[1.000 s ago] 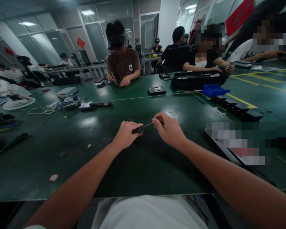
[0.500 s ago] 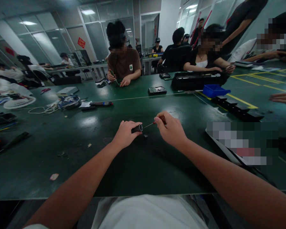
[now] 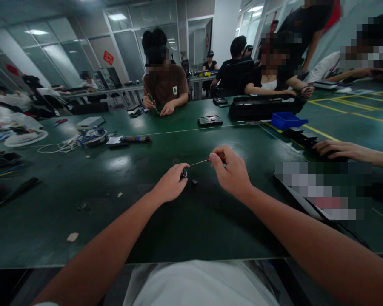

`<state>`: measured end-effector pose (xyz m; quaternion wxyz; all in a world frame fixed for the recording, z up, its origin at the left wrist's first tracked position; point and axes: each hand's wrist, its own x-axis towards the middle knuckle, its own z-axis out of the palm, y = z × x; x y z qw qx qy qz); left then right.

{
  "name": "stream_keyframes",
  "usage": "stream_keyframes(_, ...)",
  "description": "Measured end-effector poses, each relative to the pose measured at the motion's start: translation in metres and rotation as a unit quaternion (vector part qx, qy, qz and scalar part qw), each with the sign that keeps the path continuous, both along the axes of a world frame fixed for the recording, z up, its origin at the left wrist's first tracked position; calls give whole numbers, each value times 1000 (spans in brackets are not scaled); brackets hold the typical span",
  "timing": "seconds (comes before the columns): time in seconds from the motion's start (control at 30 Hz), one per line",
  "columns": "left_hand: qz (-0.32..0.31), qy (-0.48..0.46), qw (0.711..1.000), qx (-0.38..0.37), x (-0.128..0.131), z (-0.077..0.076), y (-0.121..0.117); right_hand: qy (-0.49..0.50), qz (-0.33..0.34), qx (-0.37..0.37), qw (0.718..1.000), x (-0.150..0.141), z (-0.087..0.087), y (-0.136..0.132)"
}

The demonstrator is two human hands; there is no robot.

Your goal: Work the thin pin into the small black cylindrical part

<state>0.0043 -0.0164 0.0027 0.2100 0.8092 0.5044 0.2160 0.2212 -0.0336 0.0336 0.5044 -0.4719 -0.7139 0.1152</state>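
My left hand (image 3: 170, 183) is closed around a small black cylinder (image 3: 184, 173) with a metal-ringed end; only that end shows past my fingers. My right hand (image 3: 231, 172) pinches a thin red-handled screwdriver (image 3: 200, 162) whose metal shaft points left, its tip just clear of the cylinder's end. A tiny dark part (image 3: 194, 182) lies on the green table (image 3: 121, 212) between my hands.
A co-worker's hand (image 3: 333, 148) reaches in from the right over several black blocks (image 3: 301, 135). A blue bin (image 3: 287, 120), black trays (image 3: 261, 106), a black device (image 3: 210, 121), a marker-like tool (image 3: 135, 139) and cables (image 3: 67, 144) lie farther off. People sit across the table.
The screwdriver has pulled out of the cylinder and risen slightly; a small dark part now lies on the table. My left hand has turned the cylinder. A co-worker's hand has reached in from the right.
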Motion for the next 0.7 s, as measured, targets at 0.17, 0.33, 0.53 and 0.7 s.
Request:
stream_keyframes(0.17,7,100,995,-4,10,1,-7,5,0,5,1000,1,0,0)
stream_keyframes(0.33,15,157,987,30,19,4,-11,-2,-2,-2,1000,1,1,0)
stream_keyframes(0.53,17,184,982,38,22,6,-14,-3,9,-3,1000,0,0,1)
stream_keyframes(0.7,0,194,979,55,24,1,-13,3,9,-9,1000,0,-1,2)
